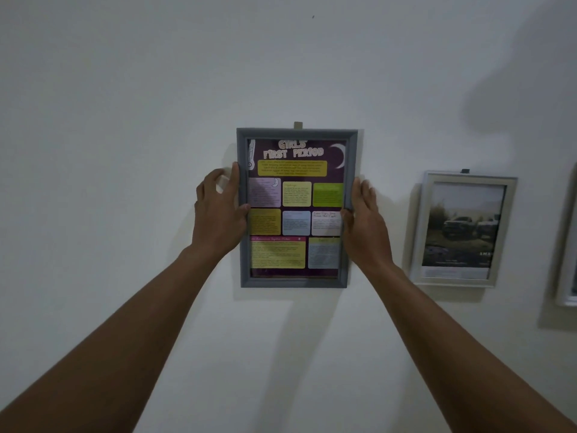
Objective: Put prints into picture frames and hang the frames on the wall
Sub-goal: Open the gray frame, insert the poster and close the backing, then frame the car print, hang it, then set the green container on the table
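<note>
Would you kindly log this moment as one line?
step: hanging | left hand: holds grey frame left edge | right hand: holds right edge | silver frame: on wall

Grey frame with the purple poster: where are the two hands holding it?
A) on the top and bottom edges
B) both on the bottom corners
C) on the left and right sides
C: the left hand holds the grey frame by its left side and the right hand holds it by its right side, about halfway up.
</note>
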`<state>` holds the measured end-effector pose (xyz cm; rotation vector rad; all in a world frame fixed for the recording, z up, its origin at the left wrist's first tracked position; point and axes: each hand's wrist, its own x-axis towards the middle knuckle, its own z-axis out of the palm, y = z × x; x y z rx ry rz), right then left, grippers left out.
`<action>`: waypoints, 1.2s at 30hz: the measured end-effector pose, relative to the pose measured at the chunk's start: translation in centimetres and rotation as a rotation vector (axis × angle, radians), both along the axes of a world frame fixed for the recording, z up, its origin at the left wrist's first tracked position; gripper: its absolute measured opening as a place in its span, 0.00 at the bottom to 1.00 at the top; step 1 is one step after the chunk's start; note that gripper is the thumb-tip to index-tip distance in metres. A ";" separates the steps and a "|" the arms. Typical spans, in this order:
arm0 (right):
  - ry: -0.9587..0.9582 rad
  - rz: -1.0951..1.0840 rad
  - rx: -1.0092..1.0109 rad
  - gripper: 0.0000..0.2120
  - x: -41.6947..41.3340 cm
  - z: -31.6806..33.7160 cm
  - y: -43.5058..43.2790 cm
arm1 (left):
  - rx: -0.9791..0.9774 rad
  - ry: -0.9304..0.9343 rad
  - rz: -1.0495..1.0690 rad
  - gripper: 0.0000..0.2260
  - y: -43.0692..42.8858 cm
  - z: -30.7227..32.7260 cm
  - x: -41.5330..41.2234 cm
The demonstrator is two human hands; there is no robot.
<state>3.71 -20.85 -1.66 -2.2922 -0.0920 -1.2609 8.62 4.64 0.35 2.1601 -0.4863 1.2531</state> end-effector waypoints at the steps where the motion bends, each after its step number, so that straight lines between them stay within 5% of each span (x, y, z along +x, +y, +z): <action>1: -0.005 -0.001 0.004 0.30 0.0 -0.1 0.0 | 0.007 -0.002 0.000 0.36 0.0 0.0 0.0; 25: 0.001 0.031 0.024 0.31 -0.9 0.4 -0.3 | 0.000 0.054 -0.036 0.35 0.1 0.3 -1.2; 31: 0.040 0.010 0.008 0.26 -5.0 0.9 -2.9 | -0.001 -0.154 -0.124 0.23 -3.5 -0.4 -4.1; 36: 0.156 -0.077 -0.002 0.23 -9.7 0.9 -7.9 | 0.059 -0.139 -0.313 0.17 -11.5 -1.2 -7.6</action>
